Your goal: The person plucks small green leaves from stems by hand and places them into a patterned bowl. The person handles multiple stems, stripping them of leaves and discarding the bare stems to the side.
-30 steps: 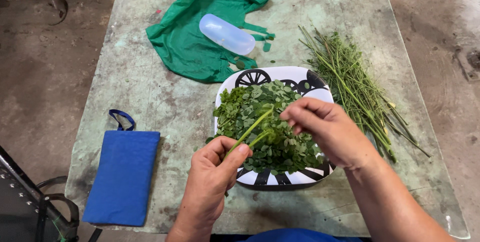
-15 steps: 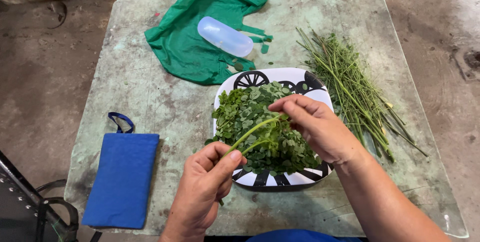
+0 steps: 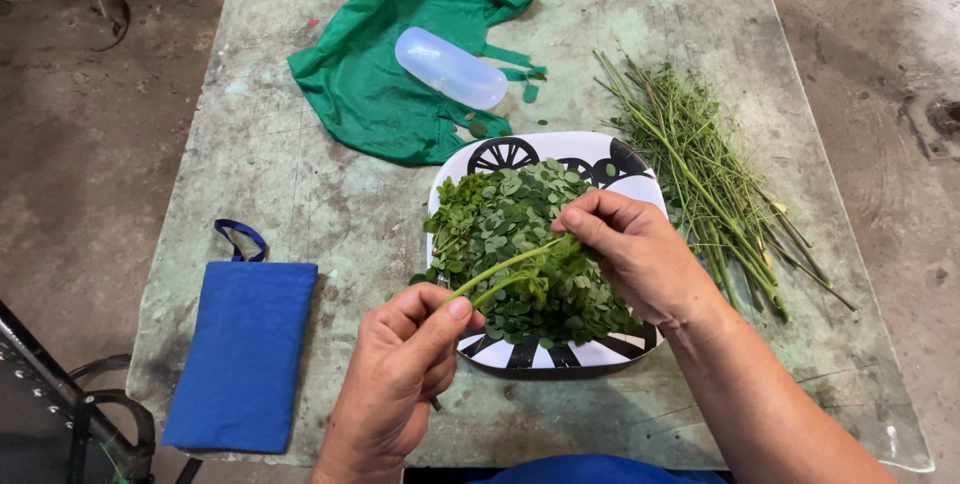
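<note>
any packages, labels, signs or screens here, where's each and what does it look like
No labels, signs or screens in view; three container-like things:
Clear plastic case: oblong, rounded, lying on the green cloth bag.
Green cloth bag: crumpled, at the table's far side.
Blue fabric pouch: rectangular, with a loop, at the table's near left edge.

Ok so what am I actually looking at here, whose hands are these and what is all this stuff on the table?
One camera sits on a person's head, looking down at their own bare hands. The left hand pinches the end of a thin green leafy stem; the right hand grips it farther along, above a black-and-white patterned plate heaped with small green leaves. On the worn greenish table also lie a pile of bare green stalks, a crumpled green cloth with a clear plastic case, and a flat blue fabric pouch.
</note>
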